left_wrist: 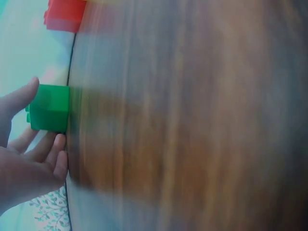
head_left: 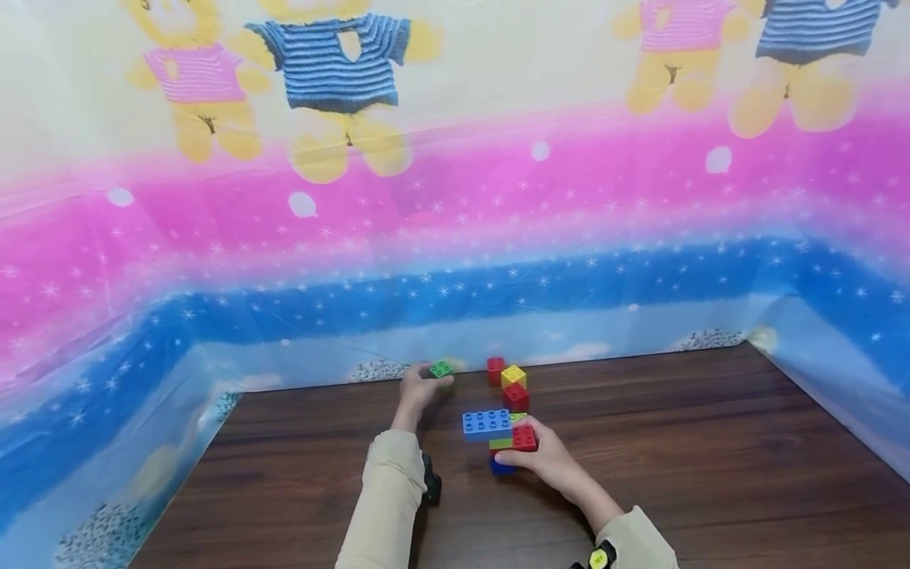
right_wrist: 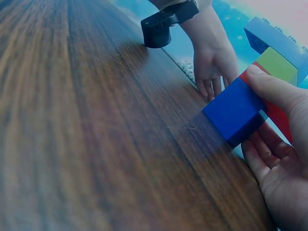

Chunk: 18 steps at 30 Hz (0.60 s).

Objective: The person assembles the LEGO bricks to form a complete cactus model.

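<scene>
My left hand [head_left: 419,389] is at a green brick [head_left: 441,370] near the table's back edge. In the left wrist view the thumb lies at one side of the green brick [left_wrist: 50,108] and the fingers at the other. My right hand [head_left: 553,458] grips a stack of joined bricks, its thumb [right_wrist: 269,86] pressed on the side. The stack has a dark blue brick [right_wrist: 235,110] at the bottom, then red and lime green ones. A long light blue brick [head_left: 486,423] juts out leftward on top, and a red brick [head_left: 524,437] sits beside it.
Behind the stack a red brick [head_left: 516,396], a yellow brick [head_left: 513,377] and another red brick [head_left: 495,370] stand in a line on the dark wooden table [head_left: 661,442]. A printed cloth [head_left: 455,308] rises along the table's back and sides.
</scene>
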Available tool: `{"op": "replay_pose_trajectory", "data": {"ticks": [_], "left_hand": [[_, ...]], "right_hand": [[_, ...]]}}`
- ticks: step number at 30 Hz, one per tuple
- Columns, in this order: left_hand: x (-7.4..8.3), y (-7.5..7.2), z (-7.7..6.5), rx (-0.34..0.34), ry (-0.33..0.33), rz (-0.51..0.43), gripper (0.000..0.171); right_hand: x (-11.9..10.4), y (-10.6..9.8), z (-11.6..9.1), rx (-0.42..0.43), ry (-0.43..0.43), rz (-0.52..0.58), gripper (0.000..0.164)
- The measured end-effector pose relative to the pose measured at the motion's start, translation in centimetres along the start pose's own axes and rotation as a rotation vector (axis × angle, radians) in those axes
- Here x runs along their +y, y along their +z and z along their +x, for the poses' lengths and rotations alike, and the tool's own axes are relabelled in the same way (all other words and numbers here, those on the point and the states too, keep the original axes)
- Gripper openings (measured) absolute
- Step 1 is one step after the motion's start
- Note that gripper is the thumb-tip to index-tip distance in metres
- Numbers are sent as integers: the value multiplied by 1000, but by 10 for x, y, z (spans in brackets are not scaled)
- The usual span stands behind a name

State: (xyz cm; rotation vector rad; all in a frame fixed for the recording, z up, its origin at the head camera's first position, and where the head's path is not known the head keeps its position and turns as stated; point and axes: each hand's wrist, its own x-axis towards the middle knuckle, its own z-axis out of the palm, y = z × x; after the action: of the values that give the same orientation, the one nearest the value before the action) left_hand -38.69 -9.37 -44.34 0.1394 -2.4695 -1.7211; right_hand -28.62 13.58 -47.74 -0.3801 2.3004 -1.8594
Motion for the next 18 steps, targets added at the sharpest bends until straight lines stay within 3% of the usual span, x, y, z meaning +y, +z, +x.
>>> {"op": "replay_pose_trajectory", "data": {"ticks": [5,18], "left_hand": [[1,3,1,10,-13,27,50],[0,-2,-3,-77,-17,57,52]], "right_hand": [[-2,1,1,3,-3,3,53],[-1,1,1,-7,-11,-7,52]]}}
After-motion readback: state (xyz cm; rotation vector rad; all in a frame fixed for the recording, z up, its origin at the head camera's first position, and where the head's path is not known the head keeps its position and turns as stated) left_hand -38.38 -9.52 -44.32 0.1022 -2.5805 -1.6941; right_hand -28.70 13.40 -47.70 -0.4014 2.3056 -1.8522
